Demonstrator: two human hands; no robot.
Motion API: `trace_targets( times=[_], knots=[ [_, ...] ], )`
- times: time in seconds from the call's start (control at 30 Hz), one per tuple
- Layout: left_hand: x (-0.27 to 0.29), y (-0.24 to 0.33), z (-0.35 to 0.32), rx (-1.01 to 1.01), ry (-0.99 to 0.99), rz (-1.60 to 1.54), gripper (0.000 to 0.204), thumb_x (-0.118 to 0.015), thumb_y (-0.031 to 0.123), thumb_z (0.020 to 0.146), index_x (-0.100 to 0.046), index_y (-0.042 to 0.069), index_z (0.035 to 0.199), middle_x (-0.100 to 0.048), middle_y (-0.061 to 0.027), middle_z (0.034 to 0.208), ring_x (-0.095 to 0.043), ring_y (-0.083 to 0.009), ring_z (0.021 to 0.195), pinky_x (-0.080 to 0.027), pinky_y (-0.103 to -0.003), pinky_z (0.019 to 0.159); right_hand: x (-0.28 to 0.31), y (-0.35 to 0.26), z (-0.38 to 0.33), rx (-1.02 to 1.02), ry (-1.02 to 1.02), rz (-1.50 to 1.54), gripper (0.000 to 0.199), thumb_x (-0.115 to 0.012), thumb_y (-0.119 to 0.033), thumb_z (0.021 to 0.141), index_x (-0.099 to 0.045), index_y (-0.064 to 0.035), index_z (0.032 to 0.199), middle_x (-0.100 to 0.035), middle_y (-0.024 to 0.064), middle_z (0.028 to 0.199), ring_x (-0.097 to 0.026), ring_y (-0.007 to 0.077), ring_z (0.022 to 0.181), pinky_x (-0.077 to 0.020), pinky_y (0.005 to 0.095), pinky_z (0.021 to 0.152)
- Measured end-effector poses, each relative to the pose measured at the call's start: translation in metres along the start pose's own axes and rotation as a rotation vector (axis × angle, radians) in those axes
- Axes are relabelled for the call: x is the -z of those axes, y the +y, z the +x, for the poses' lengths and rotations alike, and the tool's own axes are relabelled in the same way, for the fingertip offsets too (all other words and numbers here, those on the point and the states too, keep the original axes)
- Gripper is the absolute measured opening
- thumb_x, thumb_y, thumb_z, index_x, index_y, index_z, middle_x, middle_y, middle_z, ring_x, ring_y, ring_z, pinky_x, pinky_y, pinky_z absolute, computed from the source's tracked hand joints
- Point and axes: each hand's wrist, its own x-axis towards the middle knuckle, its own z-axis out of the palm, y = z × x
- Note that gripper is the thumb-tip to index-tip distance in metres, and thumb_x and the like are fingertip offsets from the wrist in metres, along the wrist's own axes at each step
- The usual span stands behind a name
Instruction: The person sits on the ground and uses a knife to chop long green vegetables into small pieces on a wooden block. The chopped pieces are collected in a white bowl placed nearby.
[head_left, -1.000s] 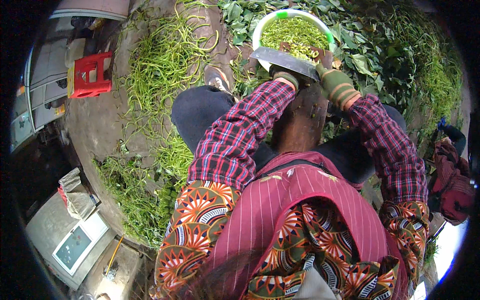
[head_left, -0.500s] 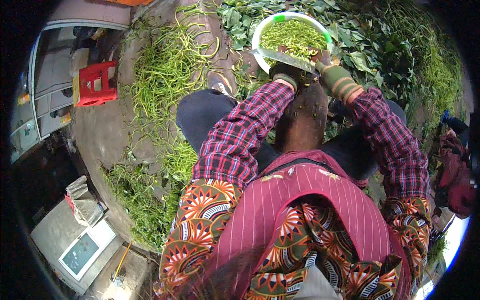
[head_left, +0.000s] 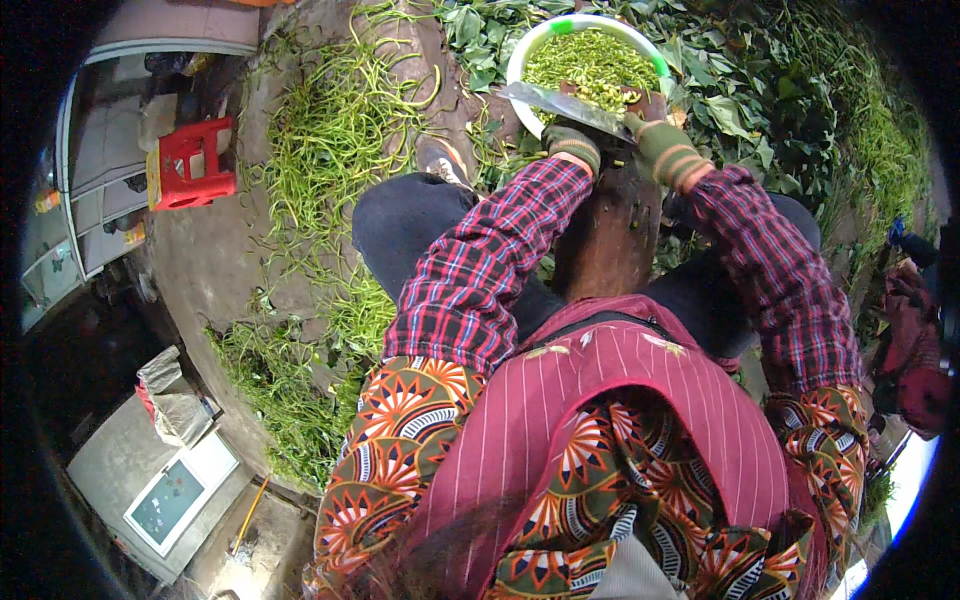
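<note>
My right hand (head_left: 662, 150), in a green and brown striped fingerless glove, is closed round the handle of a large knife (head_left: 568, 107). The broad blade points left, above the far end of a long wooden board (head_left: 607, 225). Close to the blade, on its near side, my left hand (head_left: 577, 143) wears a similar glove and is curled closed. The blade and glove hide its fingertips and whatever they hold. Just beyond the blade stands a white basin with green patches on its rim (head_left: 517, 72), holding many chopped green bean pieces (head_left: 590, 62).
Long green beans (head_left: 345, 130) lie heaped on the ground to the left, with leafy stalks (head_left: 285, 410) nearer me. Cut leaves (head_left: 725, 110) spread behind and right of the basin. A red plastic stool (head_left: 195, 165) lies at far left. My bent knees flank the board.
The knife blade has tilted and shifted slightly upward in view. My left hand has moved a little left and into brighter light; my right hand has shifted slightly.
</note>
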Motion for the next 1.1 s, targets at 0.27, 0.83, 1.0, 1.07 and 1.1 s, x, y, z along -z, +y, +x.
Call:
trace_targets(
  times=[0.27, 0.83, 1.0, 1.07, 1.1],
  knots=[
    [0.002, -0.005, 0.007, -0.049, 0.131, -0.020, 0.049, -0.024, 0.043, 0.078, -0.030, 0.019, 0.120, -0.027, -0.0021, 0.126, -0.022, -0.0201, 0.117, -0.003, -0.053, 0.093, 0.016, -0.003, 0.010, 0.059, 0.106, 0.022, 0.031, -0.055, -0.005, 0.057, -0.046, -0.0046, 0.086, -0.053, 0.0189, 0.067, -0.053, 0.0361, 0.069, -0.0422, 0.0399, 0.058],
    [-0.004, -0.002, -0.005, 0.038, -0.078, 0.013, 0.047, -0.026, 0.041, 0.079, -0.032, 0.019, 0.120, -0.028, -0.0023, 0.126, -0.025, -0.0204, 0.115, -0.009, -0.053, 0.089, 0.012, -0.009, -0.016, -0.040, -0.021, 0.020, 0.029, -0.051, -0.008, 0.063, -0.044, -0.0044, 0.091, -0.052, 0.0201, 0.067, -0.053, 0.0360, 0.066, -0.0414, 0.0410, 0.056],
    [-0.001, -0.002, 0.000, 0.036, -0.092, 0.029, 0.046, -0.027, 0.040, 0.079, -0.032, 0.019, 0.120, -0.029, -0.0023, 0.125, -0.026, -0.0204, 0.115, -0.011, -0.053, 0.088, -0.002, -0.002, 0.004, 0.003, 0.085, 0.093, 0.036, -0.057, -0.007, 0.056, -0.044, -0.0046, 0.089, -0.053, 0.0201, 0.069, -0.052, 0.0360, 0.070, -0.0418, 0.0395, 0.058],
    [0.001, -0.004, 0.002, 0.032, -0.093, 0.033, 0.046, -0.027, 0.040, 0.079, -0.033, 0.019, 0.119, -0.029, -0.0024, 0.125, -0.027, -0.0205, 0.115, -0.012, -0.053, 0.088, -0.005, 0.007, 0.014, -0.065, 0.030, 0.190, 0.035, -0.057, -0.006, 0.056, -0.044, -0.0044, 0.089, -0.052, 0.0202, 0.069, -0.052, 0.0360, 0.069, -0.0415, 0.0398, 0.057],
    [0.000, -0.005, 0.001, 0.034, -0.096, 0.030, 0.046, -0.027, 0.040, 0.079, -0.033, 0.019, 0.119, -0.029, -0.0024, 0.125, -0.027, -0.0205, 0.115, -0.012, -0.053, 0.088, 0.000, 0.003, 0.017, -0.095, -0.002, 0.239, 0.034, -0.057, -0.006, 0.057, -0.044, -0.0043, 0.088, -0.052, 0.0203, 0.069, -0.052, 0.0360, 0.069, -0.0413, 0.0400, 0.057]
  ],
)
